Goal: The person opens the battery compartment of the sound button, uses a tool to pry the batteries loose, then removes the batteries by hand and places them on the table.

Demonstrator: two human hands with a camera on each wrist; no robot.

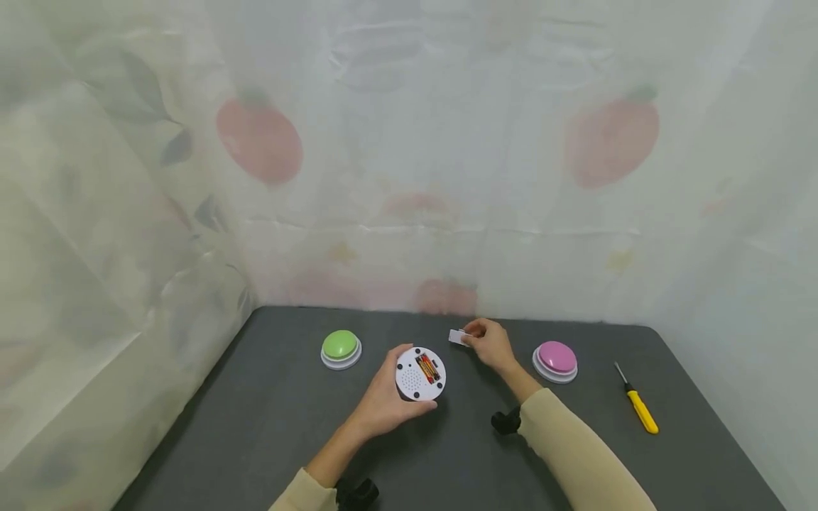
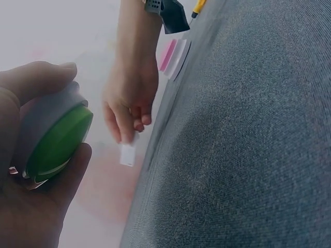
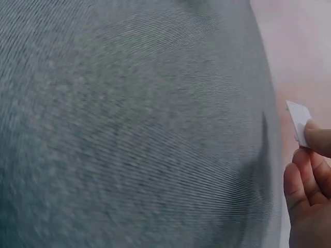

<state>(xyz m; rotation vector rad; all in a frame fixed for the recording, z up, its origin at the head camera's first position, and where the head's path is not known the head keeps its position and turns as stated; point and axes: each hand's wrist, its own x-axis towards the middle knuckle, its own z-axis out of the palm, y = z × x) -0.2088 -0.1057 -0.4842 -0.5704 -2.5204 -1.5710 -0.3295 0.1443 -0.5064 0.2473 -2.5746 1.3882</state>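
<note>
My left hand (image 1: 385,399) grips a round push-button light (image 1: 410,382) by its edge, its white underside facing up toward the head camera. The open battery bay shows batteries (image 1: 427,368) inside, beside speaker holes and several dark feet. In the left wrist view the button's green dome (image 2: 62,142) shows between thumb and fingers. Between thumb and fingertips, my right hand (image 1: 491,344) pinches a small white battery cover (image 1: 457,336), held above the table's far part. The right wrist view shows the cover (image 3: 299,123) with small tabs along one edge.
On the dark grey table (image 1: 268,426), a green button (image 1: 340,348) stands at the left and a pink button (image 1: 556,360) right of my right hand. A yellow-handled screwdriver (image 1: 641,409) lies farther right. A pale printed curtain (image 1: 434,142) hangs behind the table.
</note>
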